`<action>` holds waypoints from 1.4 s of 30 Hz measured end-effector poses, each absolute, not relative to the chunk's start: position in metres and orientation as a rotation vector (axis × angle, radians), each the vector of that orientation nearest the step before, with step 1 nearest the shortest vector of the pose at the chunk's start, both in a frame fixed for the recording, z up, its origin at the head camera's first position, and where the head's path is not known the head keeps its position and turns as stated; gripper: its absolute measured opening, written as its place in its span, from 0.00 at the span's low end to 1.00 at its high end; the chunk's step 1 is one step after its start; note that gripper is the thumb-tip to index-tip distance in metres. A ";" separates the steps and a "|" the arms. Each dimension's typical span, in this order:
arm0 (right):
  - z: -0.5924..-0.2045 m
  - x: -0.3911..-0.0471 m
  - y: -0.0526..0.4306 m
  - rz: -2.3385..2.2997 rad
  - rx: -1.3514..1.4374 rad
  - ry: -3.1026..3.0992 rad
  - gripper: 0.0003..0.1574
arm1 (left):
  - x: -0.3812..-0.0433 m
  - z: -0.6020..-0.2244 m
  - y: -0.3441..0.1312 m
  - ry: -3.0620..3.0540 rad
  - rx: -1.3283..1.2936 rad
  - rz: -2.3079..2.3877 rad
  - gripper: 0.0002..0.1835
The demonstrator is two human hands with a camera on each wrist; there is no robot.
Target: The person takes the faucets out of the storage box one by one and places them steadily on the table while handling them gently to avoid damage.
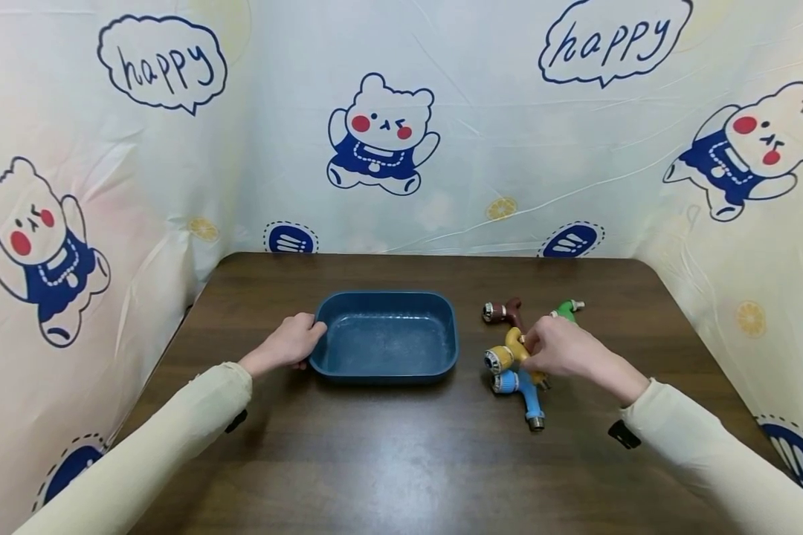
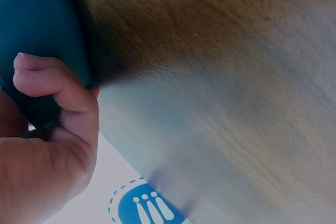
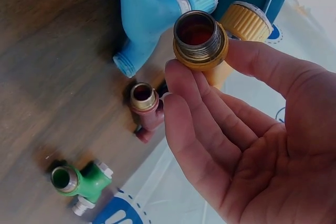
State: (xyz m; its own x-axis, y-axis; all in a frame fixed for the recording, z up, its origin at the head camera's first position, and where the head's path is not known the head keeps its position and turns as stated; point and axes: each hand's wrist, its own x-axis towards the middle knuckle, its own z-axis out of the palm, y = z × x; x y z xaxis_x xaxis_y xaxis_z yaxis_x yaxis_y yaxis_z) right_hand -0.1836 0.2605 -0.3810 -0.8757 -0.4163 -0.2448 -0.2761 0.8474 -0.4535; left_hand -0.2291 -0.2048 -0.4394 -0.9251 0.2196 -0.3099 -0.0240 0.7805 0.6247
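A dark blue rectangular tray (image 1: 388, 377) lies on the table, its left rim gripped by my left hand (image 1: 289, 342). In the left wrist view my curled fingers (image 2: 52, 80) lie against the tray's end wall (image 2: 44, 30). My right hand (image 1: 565, 348) pinches a yellow tap (image 1: 500, 360) between thumb and fingertips. Its threaded metal end (image 3: 198, 35) faces the right wrist camera, with a ribbed yellow cap beyond. Close by lie a blue tap (image 1: 530, 395), a dark red tap (image 1: 503, 310) and a green tap (image 1: 565, 310), partly hidden behind my right hand.
The brown wooden table (image 1: 388, 461) has the tray left of centre and the taps to its right. A printed cloth (image 1: 468, 141) with bears and speech bubbles hangs behind the table and at both sides.
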 end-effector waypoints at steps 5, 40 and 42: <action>-0.382 -0.182 0.264 -0.574 -0.492 2.703 0.07 | -0.228 -0.438 -0.204 2.608 0.148 0.920 0.18; -0.387 -0.168 0.294 -0.599 -0.361 2.706 0.08 | -0.227 -0.439 -0.204 2.618 0.144 0.920 0.18; -0.387 -0.167 0.296 -0.597 -0.360 2.706 0.08 | -0.228 -0.438 -0.205 2.604 0.158 0.937 0.18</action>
